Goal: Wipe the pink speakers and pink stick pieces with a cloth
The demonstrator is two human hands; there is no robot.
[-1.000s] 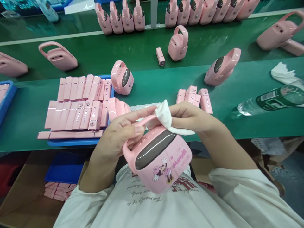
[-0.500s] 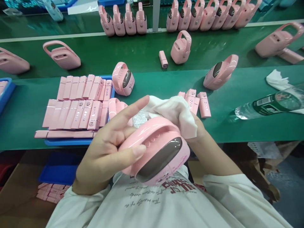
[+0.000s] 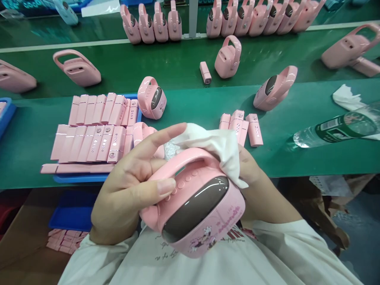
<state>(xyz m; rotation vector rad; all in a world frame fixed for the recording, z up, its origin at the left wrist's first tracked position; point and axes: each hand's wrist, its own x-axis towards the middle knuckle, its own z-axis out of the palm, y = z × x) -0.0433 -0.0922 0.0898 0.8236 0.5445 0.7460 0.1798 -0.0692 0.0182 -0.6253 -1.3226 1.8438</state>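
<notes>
A pink portable speaker (image 3: 204, 213) with a carry handle, a dark glossy front panel and a printed cartoon figure is held above my lap. My left hand (image 3: 130, 182) grips it at the handle, thumb on the top by the row of buttons and index finger stretched out. A white cloth (image 3: 213, 142) lies bunched over the back of the speaker, against the handle. My right hand (image 3: 247, 166) is behind the cloth and holds it; most of its fingers are hidden. Just beyond my left hand stands another pink speaker (image 3: 141, 132), partly covered.
A blue tray (image 3: 80, 178) at left holds rows of pink microphones (image 3: 86, 142). More microphones (image 3: 237, 122) lie right of centre. A plastic bottle (image 3: 335, 128) lies at right near a crumpled tissue (image 3: 347, 97). Several pink speakers (image 3: 228, 59) stand on the green bench and shelf.
The speaker has come closer and tilted, so more of its printed front shows. The cloth has shifted along its back with my right hand.
</notes>
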